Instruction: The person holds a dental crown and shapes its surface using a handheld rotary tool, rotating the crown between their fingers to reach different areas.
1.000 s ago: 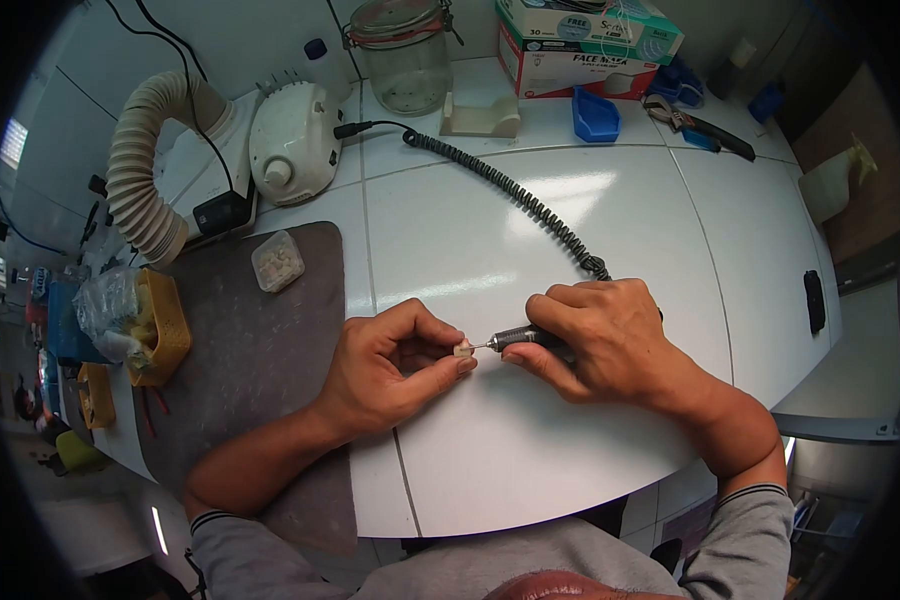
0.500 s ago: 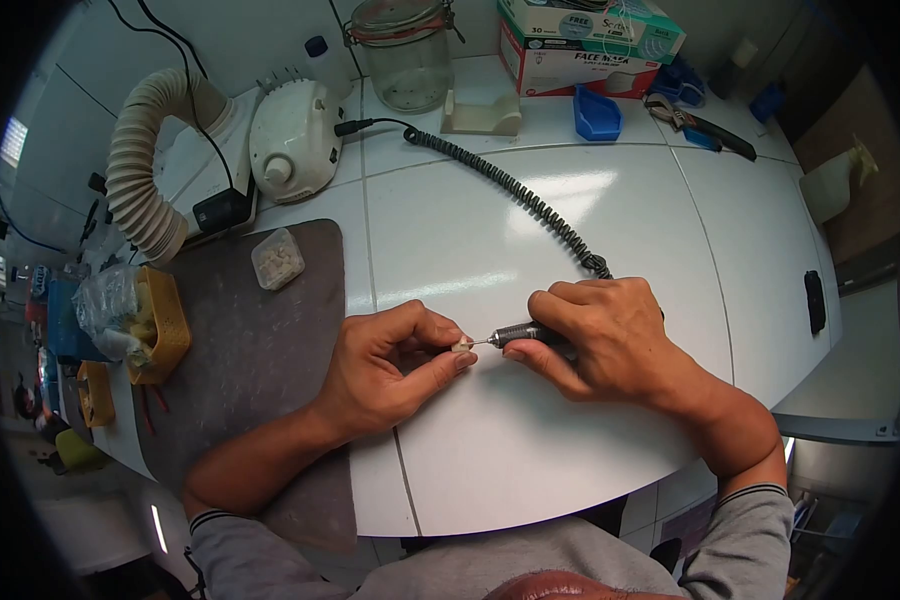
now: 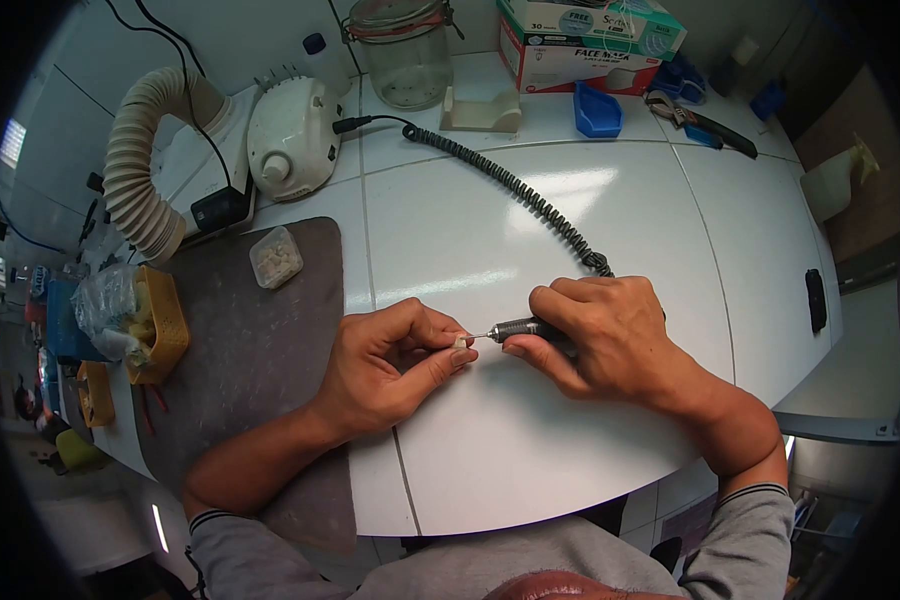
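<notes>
The left hand [image 3: 385, 365] is pinching a tiny pale piece [image 3: 460, 342] between thumb and fingers, just above the white bench [image 3: 490, 230]. The right hand [image 3: 610, 335] is gripping a dark grinding tool [image 3: 520, 329], fingers wrapped tight around it. The tool's thin tip is touching the piece. Since a second ago, both hands are staying in almost the same spot; the piece and tip are sitting a tiny bit higher now. A curly black cord [image 3: 510, 185] is running from the tool to a white machine [image 3: 292, 138] at the far left.
</notes>
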`<state>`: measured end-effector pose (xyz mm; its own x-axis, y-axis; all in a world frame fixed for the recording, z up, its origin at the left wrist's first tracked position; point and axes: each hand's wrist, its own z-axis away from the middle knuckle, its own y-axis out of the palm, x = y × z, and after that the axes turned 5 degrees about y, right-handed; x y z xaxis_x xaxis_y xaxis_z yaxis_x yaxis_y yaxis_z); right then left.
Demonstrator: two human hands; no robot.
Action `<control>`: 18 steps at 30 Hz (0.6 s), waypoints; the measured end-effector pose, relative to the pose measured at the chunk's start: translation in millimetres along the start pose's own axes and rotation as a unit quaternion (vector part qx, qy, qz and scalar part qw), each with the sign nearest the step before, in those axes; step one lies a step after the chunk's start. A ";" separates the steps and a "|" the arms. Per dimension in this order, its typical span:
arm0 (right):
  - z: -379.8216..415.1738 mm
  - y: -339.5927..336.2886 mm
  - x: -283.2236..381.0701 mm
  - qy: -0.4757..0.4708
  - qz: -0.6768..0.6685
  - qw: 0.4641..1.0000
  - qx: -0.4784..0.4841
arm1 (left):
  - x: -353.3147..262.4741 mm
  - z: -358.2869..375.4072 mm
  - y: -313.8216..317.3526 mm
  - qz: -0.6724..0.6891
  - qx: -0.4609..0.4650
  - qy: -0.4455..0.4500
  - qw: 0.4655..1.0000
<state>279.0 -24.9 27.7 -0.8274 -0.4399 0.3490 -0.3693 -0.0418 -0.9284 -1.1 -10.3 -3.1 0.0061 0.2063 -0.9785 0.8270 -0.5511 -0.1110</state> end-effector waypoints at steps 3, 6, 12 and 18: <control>-0.7 -1.8 -1.6 -0.024 -0.004 1.000 0.016 | -1.2 -0.3 -0.8 -0.009 0.008 0.004 1.000; -0.3 -1.6 -0.2 -0.005 -0.003 1.000 0.009 | -1.3 -0.5 -0.9 -0.009 0.008 0.003 1.000; -0.5 -0.6 -1.0 -0.014 -0.006 1.000 -0.002 | -1.5 0.4 -0.2 -0.001 0.001 -0.001 1.000; -1.0 -0.2 -2.4 -0.032 -0.012 0.999 -0.003 | 2.9 1.5 0.3 0.009 -0.012 0.014 1.000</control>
<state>280.7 -23.0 27.2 -0.7898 -0.4956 0.3613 -0.3912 -0.0466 -0.9191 -1.6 -11.0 -6.3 0.0362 0.2200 -0.9748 0.8396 -0.5357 -0.0897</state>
